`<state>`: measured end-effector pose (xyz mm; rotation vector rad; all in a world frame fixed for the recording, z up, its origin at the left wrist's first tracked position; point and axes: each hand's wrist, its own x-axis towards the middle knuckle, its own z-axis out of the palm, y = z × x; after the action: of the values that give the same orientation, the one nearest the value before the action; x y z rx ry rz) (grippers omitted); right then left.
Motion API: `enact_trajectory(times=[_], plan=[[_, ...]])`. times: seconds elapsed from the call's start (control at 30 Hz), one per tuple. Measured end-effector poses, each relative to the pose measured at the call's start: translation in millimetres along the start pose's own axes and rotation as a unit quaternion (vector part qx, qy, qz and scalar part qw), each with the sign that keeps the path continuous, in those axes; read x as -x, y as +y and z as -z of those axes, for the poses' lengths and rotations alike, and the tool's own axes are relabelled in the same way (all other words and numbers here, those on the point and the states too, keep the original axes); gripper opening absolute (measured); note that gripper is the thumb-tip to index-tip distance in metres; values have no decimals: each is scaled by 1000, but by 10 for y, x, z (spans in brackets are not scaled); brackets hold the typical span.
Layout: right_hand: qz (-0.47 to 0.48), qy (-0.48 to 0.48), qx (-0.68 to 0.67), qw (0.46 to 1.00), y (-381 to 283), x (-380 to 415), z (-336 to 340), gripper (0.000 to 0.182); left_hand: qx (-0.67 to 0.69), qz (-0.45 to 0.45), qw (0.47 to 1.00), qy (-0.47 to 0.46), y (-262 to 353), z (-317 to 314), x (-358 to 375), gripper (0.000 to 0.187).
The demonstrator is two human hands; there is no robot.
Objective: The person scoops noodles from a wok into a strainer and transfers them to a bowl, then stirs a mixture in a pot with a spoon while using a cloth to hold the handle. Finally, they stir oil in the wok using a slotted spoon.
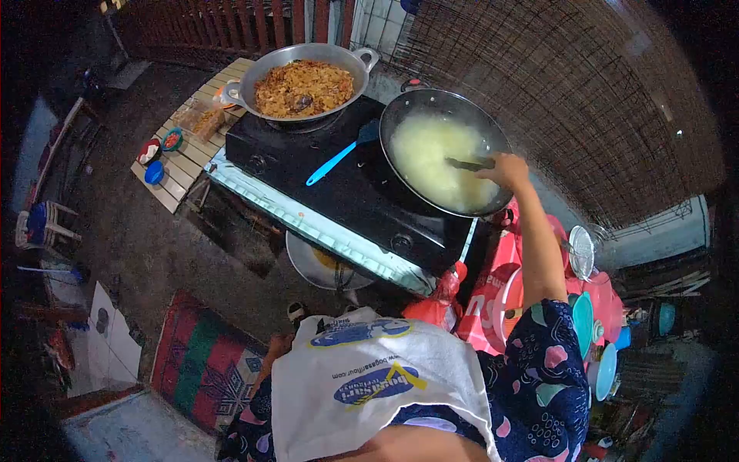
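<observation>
My right hand [506, 172] is closed round the handle end of a dark utensil [466, 163]. The utensil reaches into pale yellow, steaming liquid [435, 154] in a black wok [394, 115] on the stove [339, 204]. Low by my side, my left hand [279, 346] hangs beside the white apron [369, 385]; its fingers are too dark and small to make out. A blue spatula [332, 163] lies on the stove between the wok and a metal pan [242, 85] holding orange-brown food [304, 88].
A slatted table [181, 165] at the left bears small bowls [172, 139] and a plastic packet [204, 123]. Below the stove is a metal wok [308, 266]. Red bags [439, 300], basins [583, 323] and a strainer [582, 250] stand at the right. A woven wire screen [554, 92] rises behind.
</observation>
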<state>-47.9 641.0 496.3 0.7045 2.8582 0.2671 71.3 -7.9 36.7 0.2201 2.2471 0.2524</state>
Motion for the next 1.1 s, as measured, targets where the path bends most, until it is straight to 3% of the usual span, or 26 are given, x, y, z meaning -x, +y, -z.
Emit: enact_trajectory(times=[0.03, 0.1, 0.13, 0.23, 0.3, 0.33, 0.4, 0.47, 0.57, 0.63, 0.7, 0.73, 0.83, 0.87, 0.93, 1.1], plan=[[1, 0, -1, 1000, -21, 17, 13, 66, 31, 7, 999, 21, -146, -157, -56, 41], [53, 69, -8, 996, -46, 86, 124, 54, -13, -79, 995, 68, -390, -363, -202, 41], [39, 45, -21, 998, -64, 176, 307, 52, -38, -119, 988, 94, -394, -336, -172, 41], [80, 66, -63, 993, 60, 441, 769, 45, 147, -42, 984, 92, -157, -88, 116, 41], [86, 103, -101, 986, 175, 577, 971, 45, 145, -40, 987, 58, 89, 209, 270, 41], [85, 105, -102, 986, 222, 603, 1045, 48, 140, -39, 989, 25, 152, 283, 309, 40], [80, 107, -105, 986, 254, 603, 1087, 51, 128, -10, 991, 42, 208, 217, 186, 39], [55, 42, -101, 992, 170, 568, 1102, 67, 117, 19, 991, 60, 259, 208, 153, 38], [72, 80, -16, 994, -62, 330, 723, 73, 146, -4, 987, 66, 351, 247, 196, 36], [41, -16, 17, 999, -342, 234, 631, 79, 150, -15, 983, 106, 308, 118, 94, 35], [69, -4, 20, 997, -472, 91, 382, 76, 369, -43, 925, 74, -33, -299, -229, 34], [81, 48, 20, 995, -484, 23, 233, 64, 470, -51, 879, 56, -108, -398, -297, 34], [87, 90, 14, 992, -463, -26, 98, 50, 277, 76, 958, 1, 501, 362, 490, 31], [88, 116, 13, 989, -444, 40, 138, 40, 179, 42, 983, 16, 313, 137, 289, 31], [72, 125, -3, 990, -291, 179, 333, 42, -33, -14, 997, 65, -37, -280, -83, 31], [-5, 68, -22, 997, 33, 594, 861, 60, 8, -51, 996, 73, -413, -275, 54, 32]])
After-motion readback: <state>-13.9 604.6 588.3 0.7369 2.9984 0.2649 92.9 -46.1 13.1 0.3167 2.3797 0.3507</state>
